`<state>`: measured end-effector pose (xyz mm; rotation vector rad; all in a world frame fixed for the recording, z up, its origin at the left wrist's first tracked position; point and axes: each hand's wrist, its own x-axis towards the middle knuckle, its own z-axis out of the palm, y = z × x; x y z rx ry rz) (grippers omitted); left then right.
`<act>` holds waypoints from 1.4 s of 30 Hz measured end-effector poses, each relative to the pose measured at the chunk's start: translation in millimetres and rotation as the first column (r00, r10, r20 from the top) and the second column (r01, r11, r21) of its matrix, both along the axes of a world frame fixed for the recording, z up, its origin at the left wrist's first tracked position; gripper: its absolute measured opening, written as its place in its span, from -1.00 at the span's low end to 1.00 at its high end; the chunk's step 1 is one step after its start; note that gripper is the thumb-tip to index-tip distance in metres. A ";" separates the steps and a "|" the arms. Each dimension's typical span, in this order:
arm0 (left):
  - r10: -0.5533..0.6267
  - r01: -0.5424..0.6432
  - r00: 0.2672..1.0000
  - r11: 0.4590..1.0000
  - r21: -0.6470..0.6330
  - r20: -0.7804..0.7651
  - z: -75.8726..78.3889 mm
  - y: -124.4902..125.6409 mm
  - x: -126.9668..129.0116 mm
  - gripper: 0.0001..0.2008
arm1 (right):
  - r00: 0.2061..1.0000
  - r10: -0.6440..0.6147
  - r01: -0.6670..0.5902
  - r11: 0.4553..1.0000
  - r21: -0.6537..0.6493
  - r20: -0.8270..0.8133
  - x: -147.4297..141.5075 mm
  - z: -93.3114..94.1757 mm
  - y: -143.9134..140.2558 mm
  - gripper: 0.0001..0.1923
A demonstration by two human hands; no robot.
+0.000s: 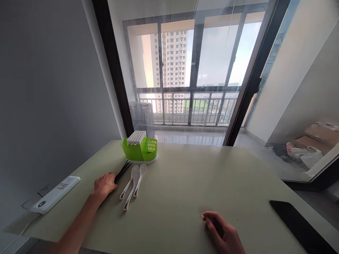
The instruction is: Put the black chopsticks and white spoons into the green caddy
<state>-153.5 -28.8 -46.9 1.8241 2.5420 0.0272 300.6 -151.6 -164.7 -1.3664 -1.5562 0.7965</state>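
The black chopsticks lie near the far left corner of the surface, their near ends under the fingers of the left hand, which curls down onto them and appears to be closing a grip, though whether they are pinched yet cannot be told. Just to their right lie three white spoons, bowls pointing toward the green cutlery holder at the far edge. The right hand rests loosely curled and empty at the near edge. The step looks like gathering the chopsticks; lifting them would call for a firm pinch without disturbing the spoons. A white power strip sits at the left edge, a dark phone near the right corner.
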 end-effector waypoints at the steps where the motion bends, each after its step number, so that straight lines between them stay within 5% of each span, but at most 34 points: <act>1: 0.005 -0.006 1.000 1.000 -0.013 -0.020 -1.5 -1.4 0.0 -0.78 | 1.000 -0.003 0.003 1.000 0.002 -0.005 0.0 -0.7 0.1 -0.63; 12: -0.004 0.002 0.993 1.000 -0.020 -0.120 -13.8 -27.6 -1.0 -0.67 | 0.999 -0.013 0.013 1.000 0.004 -0.039 -2.7 4.0 -0.2 -0.65; 16: 0.045 -0.064 0.977 0.994 0.088 0.206 -10.7 -31.5 -3.9 -0.69 | 1.000 0.006 -0.006 1.000 -0.005 -0.030 -2.7 3.4 -0.2 -0.64; 20: -0.020 -0.047 0.758 0.995 0.085 0.651 -6.4 -38.4 20.9 -0.56 | 1.000 0.023 -0.023 1.000 -0.006 -0.001 -0.7 2.0 -0.2 -0.63; 23: -0.104 0.085 0.647 0.994 0.064 0.755 -8.9 -45.5 57.3 -0.47 | 1.000 0.020 -0.020 1.000 -0.007 0.001 -0.7 2.1 -0.7 -0.61; 30: -0.440 0.450 0.785 0.889 0.087 0.435 -33.2 -57.5 150.2 -0.60 | 0.993 -0.076 0.075 0.997 -0.012 -0.094 -9.3 -0.1 -2.6 -0.61; 35: -0.438 0.455 0.878 0.889 -0.050 0.192 -39.2 -63.8 195.8 -0.53 | 0.991 -0.091 0.091 0.996 -0.011 -0.093 -12.4 -2.4 -3.1 -0.60; 42: -0.443 0.431 0.895 0.888 -0.161 -0.045 -53.6 -69.9 225.2 -0.27 | 0.997 -0.005 0.004 1.000 -0.022 -0.071 -5.0 0.0 -0.8 -0.65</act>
